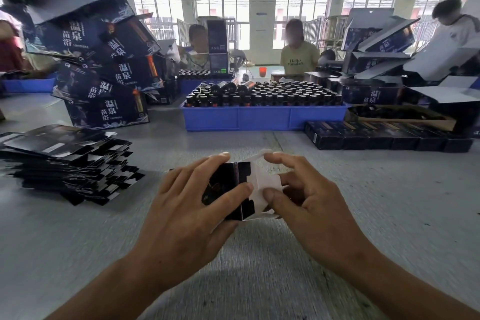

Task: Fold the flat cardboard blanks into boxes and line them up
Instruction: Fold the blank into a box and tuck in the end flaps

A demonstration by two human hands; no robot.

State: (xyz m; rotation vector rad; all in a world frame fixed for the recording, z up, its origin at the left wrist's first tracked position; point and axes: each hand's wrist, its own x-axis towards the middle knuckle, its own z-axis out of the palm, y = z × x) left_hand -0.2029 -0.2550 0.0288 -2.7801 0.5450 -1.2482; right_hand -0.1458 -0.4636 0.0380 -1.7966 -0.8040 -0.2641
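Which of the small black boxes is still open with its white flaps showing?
The small box held in both hands, left hand and right hand. Its white flaps stick out unfolded; the finished boxes lined up far right are closed.

The left hand (192,205) covers most of the dark box (233,189), so its print cannot be read. The right hand (309,205) hides the white flap's (262,184) far end — how the fingers lie beneath is unclear. The stack of flat blanks (65,161) runs off the left edge. Faces across the desk (389,202) are blurred — the bottles (272,96) too small to read.
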